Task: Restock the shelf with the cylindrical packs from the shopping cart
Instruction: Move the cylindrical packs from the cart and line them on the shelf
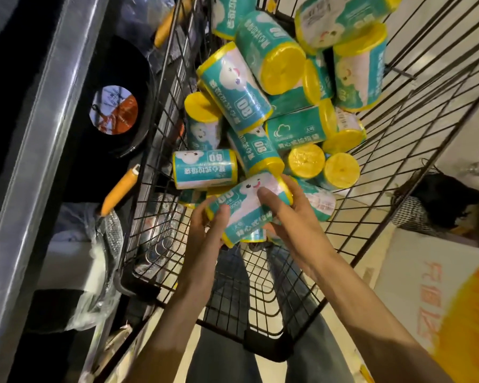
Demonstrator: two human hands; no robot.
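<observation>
A black wire shopping cart (415,125) holds several teal-labelled cylindrical packs with yellow ends, piled loosely (234,95). One pack (245,210) lies tilted at the near edge of the pile, held from both sides. My left hand (205,236) grips its lower left end with curled fingers. My right hand (293,214) grips its upper right side, thumb across the label. More packs lie partly hidden beneath the held one. The shelf (36,150) runs along the left, its metal edge close to the cart.
On the shelf sit a black frying pan with a round label (114,109), orange-handled utensils (121,187) and wrapped goods. A cardboard box with red print (426,294) stands on the floor at the right. My legs show through the cart's wire bottom.
</observation>
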